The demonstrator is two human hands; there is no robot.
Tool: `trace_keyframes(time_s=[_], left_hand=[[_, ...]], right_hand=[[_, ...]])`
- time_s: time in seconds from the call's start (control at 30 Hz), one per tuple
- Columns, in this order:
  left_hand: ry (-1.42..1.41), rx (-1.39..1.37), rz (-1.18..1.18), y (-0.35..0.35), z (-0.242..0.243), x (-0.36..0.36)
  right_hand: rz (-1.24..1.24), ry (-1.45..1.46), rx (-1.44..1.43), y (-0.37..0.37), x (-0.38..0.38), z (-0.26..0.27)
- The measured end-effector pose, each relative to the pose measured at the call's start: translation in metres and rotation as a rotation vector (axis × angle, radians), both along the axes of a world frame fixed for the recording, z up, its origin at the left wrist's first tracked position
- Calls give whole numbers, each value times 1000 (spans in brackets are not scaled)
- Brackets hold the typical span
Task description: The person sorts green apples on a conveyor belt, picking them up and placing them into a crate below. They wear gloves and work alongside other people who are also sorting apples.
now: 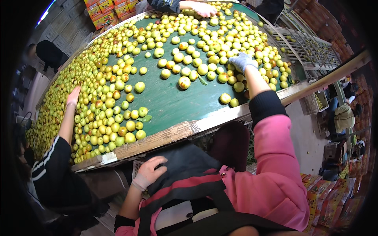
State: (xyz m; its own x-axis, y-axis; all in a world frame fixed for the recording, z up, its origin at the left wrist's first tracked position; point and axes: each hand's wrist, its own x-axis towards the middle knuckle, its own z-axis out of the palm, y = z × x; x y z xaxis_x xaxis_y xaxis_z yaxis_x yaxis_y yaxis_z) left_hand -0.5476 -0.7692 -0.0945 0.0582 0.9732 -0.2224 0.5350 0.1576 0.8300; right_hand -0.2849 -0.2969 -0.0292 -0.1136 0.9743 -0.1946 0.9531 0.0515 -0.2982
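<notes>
Many round green-yellow fruits, some with reddish-brown patches, lie on a green sorting table (168, 104). My right hand (243, 62), in a pale glove, reaches over the fruits (214, 47) on the right side of the table and touches some; whether its fingers close on one cannot be told. My left hand (150, 173), gloved with bare-looking fingertips, is off the table in front of my dark apron (183, 165), fingers apart and holding nothing. Two loose fruits (225, 98) sit near the front edge, below my right forearm. A green leaf (202, 80) lies among the fruits.
Wood and taped cardboard (153, 141) line the near edge. A co-worker's hand (73, 96) is among the fruits at left, another's gloved hand (204, 9) at the far side. A slatted metal rack (313, 50) adjoins at right, crossed by a wooden beam (327, 77). Printed boxes (327, 197) stand lower right.
</notes>
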Motion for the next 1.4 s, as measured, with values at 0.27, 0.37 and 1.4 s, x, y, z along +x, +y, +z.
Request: trace_keyframes(time_s=[0.27,0.37,1.4], left_hand=[[-1974,-346,166,42,-25,46],[-1966,-554,629,42,8,57],[-1648,-239,589,-87,-77,-70]], right_hand=[[736,820,421,-245,-58,-21],[1006,753,158,-325,-73,-29],[970,991,15,-295,-169,-39]])
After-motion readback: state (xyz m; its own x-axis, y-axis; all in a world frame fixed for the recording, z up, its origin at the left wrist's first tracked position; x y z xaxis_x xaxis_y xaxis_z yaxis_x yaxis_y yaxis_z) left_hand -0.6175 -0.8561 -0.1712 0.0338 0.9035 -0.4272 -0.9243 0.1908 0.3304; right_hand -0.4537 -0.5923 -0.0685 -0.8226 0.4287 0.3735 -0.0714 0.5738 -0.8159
